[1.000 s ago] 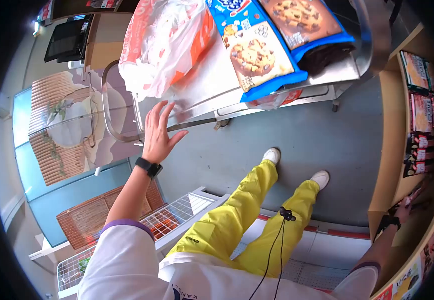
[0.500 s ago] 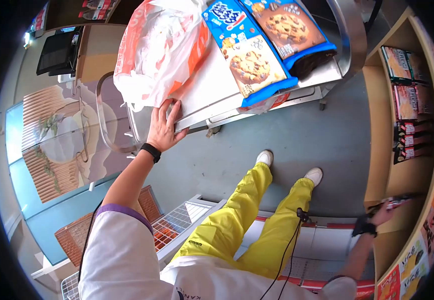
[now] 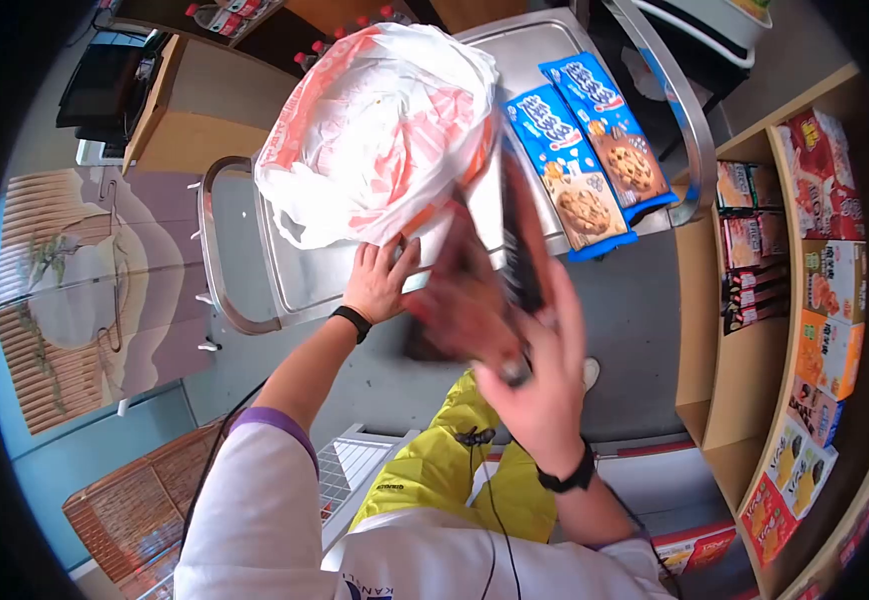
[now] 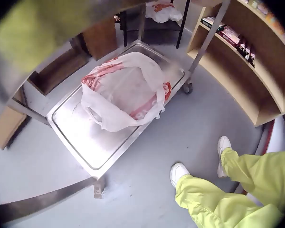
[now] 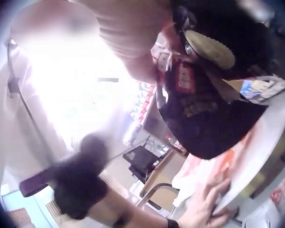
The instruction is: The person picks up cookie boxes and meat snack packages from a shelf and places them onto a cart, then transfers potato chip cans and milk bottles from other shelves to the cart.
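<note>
Dark snack packets (image 3: 475, 300), blurred by motion, are in my right hand (image 3: 545, 400), which grips them at their near end over the front edge of the steel cart (image 3: 290, 280). In the right wrist view, one packet (image 5: 204, 114) is black with red-and-white print and a round, ridged chip pictured on it. My left hand (image 3: 380, 285) rests with fingers extended at the cart's front edge, fingertips at the bottom of a white-and-red plastic bag (image 3: 385, 130). Right of the bag lie two blue cookie packs (image 3: 570, 190), side by side.
A wooden shelf (image 3: 700, 330) with boxed and bagged snacks stands at the right. On the cart's lower tray (image 4: 80, 137) sits another white-and-red plastic bag (image 4: 123, 95). A white wire rack (image 3: 345, 465) stands by my legs. Bottles (image 3: 220, 20) are at the far left.
My right hand has come from the shelf to the cart, carrying the dark packets. The left hand has reached the cart's edge beside the bag. The head view has turned.
</note>
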### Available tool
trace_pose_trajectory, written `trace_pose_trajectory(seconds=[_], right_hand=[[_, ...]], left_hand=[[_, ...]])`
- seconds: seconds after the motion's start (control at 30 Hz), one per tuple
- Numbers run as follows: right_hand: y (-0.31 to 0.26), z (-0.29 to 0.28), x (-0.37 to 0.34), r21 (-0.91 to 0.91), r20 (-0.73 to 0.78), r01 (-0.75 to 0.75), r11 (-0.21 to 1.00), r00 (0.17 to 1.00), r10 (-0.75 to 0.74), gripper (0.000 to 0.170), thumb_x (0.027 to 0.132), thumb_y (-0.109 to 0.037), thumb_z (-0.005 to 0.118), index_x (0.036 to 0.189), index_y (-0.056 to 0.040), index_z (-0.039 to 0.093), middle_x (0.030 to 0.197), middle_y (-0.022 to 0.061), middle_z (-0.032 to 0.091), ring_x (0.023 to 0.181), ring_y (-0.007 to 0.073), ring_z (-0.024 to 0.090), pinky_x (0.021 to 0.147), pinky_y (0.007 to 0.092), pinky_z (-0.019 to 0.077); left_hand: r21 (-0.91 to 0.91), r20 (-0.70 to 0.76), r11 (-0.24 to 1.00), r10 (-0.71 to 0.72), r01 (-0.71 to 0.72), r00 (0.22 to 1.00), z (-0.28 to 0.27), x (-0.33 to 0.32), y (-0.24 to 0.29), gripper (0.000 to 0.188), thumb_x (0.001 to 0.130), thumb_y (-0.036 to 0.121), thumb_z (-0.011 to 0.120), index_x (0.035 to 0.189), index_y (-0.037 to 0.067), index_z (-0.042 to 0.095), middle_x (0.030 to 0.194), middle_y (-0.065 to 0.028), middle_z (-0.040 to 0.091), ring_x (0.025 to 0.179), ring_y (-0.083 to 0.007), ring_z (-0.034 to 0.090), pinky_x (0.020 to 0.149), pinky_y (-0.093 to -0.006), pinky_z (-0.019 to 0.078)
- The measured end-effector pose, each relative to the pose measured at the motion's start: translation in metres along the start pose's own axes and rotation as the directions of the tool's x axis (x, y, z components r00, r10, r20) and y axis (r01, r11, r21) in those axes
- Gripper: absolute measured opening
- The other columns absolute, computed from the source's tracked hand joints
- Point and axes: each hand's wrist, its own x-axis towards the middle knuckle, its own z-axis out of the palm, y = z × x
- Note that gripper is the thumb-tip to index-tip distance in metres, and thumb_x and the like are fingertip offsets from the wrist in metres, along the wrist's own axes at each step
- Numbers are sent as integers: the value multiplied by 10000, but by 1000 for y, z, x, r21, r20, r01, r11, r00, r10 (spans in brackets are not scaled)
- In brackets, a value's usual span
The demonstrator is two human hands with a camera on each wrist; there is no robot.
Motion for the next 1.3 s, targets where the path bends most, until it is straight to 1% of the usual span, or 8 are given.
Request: trace_pose_trajectory(seconds=[0.27, 0.43, 0.57, 0.73, 0.9, 1.03, 1.17, 1.3], right_hand=[[9, 121, 112, -436, -19, 31, 899, 999, -44, 390, 695, -207, 747, 984, -4, 582, 1372, 151, 410, 1114, 320, 497, 861, 413, 469], [62, 157, 116, -705, -47, -170, 689, 980, 193, 286, 844, -208, 578, 1083, -49, 581, 1395, 119, 395, 1202, 343, 442, 960, 530, 372], [75, 174, 102, -737, -159, -101, 668, 987, -27, 404, 845, -174, 520, 1225, -37, 518, 1395, 180, 376, 1274, 353, 372, 1038, 556, 308], [46, 123, 78, -365, -3, 116, 924, 992, -126, 483, 819, -86, 505, 1291, 4, 458, 1415, 238, 335, 1342, 404, 291, 1119, 519, 215], [92, 13, 2, -347, -376, 24, 938, 912, -163, 229, 765, -48, 619, 990, -4, 627, 1030, 136, 592, 1018, 314, 533, 849, 429, 417], [209, -98, -52, -359, -633, -595, 719, 721, 281, 323, 850, -201, 627, 1075, 11, 535, 1092, 181, 543, 1061, 372, 491, 935, 442, 376], [382, -188, -106, -517, -690, -744, 424, 655, 308, 692, 783, -369, 714, 1293, -1, 424, 1331, 190, 429, 1206, 406, 428, 1003, 486, 363], [468, -237, -90, -542, -642, -810, 224, 572, 510, 904, 698, -504, 750, 1418, -171, 318, 1504, 103, 251, 1340, 390, 282, 968, 724, 260]], left_hand=[[-74, 1, 997, -23, 23, 1000, -23, 1, 6, 851, 682, 480, 684, 1402, 158, 366, 1303, -134, 439, 1186, -351, 403, 1030, -532, 295], [-134, -55, 991, -25, 17, 998, -22, 2, 5, 849, 656, 407, 719, 1382, 110, 396, 1281, -164, 435, 1187, -368, 400, 1047, -542, 283], [-190, -120, 981, 6, -29, 993, -11, 3, 3, 831, 664, 360, 709, 1384, 90, 393, 1305, -182, 418, 1225, -388, 367, 1054, -537, 277], [-108, -145, 994, 18, -34, 989, -15, 4, 9, 819, 692, 370, 689, 1400, 94, 384, 1340, -182, 408, 1237, -388, 362, 1057, -529, 276], [-102, -111, 995, 3, -14, 994, -17, 5, 13, 802, 731, 405, 659, 1411, 95, 371, 1363, -191, 396, 1250, -395, 355, 1058, -525, 276], [-67, -105, 998, 3, -10, 994, -14, 6, 14, 806, 715, 342, 666, 1420, 96, 362, 1378, -193, 378, 1264, -405, 346, 1056, -519, 292], [-48, -80, 999, 3, -7, 997, -10, 6, 15, 795, 747, 385, 645, 1422, 77, 358, 1387, -199, 366, 1281, -413, 329, 1069, -518, 278], [0, -84, 999, 35, -35, 996, -8, 8, 15, 763, 786, 380, 620, 1424, 65, 344, 1386, -201, 371, 1274, -415, 341, 1062, -517, 282]])
